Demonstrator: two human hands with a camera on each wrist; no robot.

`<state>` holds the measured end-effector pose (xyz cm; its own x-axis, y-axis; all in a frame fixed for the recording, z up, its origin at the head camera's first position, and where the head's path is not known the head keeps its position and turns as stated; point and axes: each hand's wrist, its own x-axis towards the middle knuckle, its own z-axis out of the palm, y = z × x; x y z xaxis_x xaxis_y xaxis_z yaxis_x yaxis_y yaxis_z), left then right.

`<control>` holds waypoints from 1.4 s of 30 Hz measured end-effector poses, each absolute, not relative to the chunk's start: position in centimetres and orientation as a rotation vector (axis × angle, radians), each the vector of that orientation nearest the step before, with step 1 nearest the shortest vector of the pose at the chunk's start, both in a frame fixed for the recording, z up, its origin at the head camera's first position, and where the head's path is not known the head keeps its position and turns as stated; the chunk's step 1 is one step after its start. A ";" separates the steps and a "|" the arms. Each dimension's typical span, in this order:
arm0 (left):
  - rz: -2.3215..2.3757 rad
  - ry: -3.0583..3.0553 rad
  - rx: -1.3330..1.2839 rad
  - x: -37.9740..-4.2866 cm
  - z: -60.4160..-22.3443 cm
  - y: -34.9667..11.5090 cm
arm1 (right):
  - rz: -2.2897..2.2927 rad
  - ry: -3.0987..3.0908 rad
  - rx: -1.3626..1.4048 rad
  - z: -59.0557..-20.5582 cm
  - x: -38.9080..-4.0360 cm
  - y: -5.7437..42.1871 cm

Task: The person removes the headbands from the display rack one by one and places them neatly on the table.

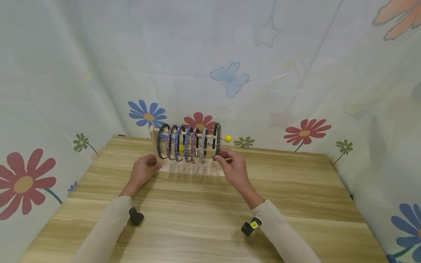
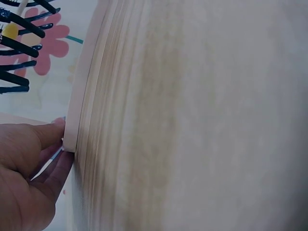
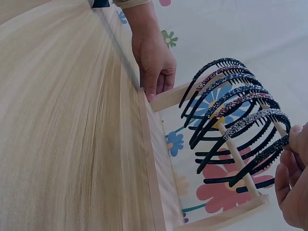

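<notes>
Several glittery toothed headbands hang in a row on a wooden headband rack [image 1: 153, 140], in black, pink, blue and silver. A yellow ball [image 1: 228, 138] caps one of its rods. At the rack's left end, my left hand [image 1: 143, 170] pinches the lower corner of the wooden frame; in the left wrist view, thumb and fingers lie on either side of the board's end [image 2: 72, 130]. My right hand [image 1: 232, 168] holds the lower end of the rightmost black headband [image 1: 218, 140], which sits apart from the silver headband [image 3: 260, 118]. Its fingers [image 3: 283, 180] curl at the band's edge.
The rack stands near the back edge of a wood-grain table [image 1: 197, 219]. A flower-patterned cloth [image 1: 184, 54] hangs behind and at both sides. A black wrist camera [image 1: 135, 216] sits on the left sleeve, and another wrist camera [image 1: 248, 229] on the right.
</notes>
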<state>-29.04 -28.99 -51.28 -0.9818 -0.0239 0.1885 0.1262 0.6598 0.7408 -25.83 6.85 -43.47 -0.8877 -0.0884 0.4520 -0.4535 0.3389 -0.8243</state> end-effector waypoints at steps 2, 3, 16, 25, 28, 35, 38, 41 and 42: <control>-1.224 -2.694 -0.077 -29.0 -51.3 -29.0 | 1.565 -2.279 0.484 -43.4 -25.8 6.9; -1.225 -2.694 -0.075 -29.0 -51.3 -29.0 | 1.566 -2.278 0.483 -43.4 -25.8 6.9; -1.229 -2.687 -0.077 -29.1 -51.4 -29.0 | 1.569 -2.218 0.530 -42.5 -25.6 7.4; -1.221 -2.678 -0.076 -29.2 -51.5 -29.0 | 1.599 -2.189 0.550 -41.2 -24.9 8.1; -1.221 -2.674 -0.088 -29.2 -51.5 -29.0 | 1.598 -2.184 0.537 -40.9 -24.8 8.4; -1.214 -2.675 -0.095 -29.0 -51.3 -29.0 | 1.562 -2.174 0.518 -40.2 -24.6 9.3; -1.211 -2.676 -0.093 -28.9 -51.3 -29.0 | 1.561 -2.152 0.528 -39.9 -24.5 9.6; -1.207 -2.680 -0.092 -28.9 -51.2 -29.0 | 1.562 -2.144 0.525 -39.7 -24.4 10.0; -1.206 -2.682 -0.091 -28.8 -51.2 -29.0 | 1.561 -2.143 0.522 -39.7 -24.4 10.2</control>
<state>-28.83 -28.98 -51.22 -0.9782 -0.0258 0.2061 0.1371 0.6654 0.7338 -24.38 10.16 -39.71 -0.8338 -0.0461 0.5501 -0.5378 0.2927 -0.7906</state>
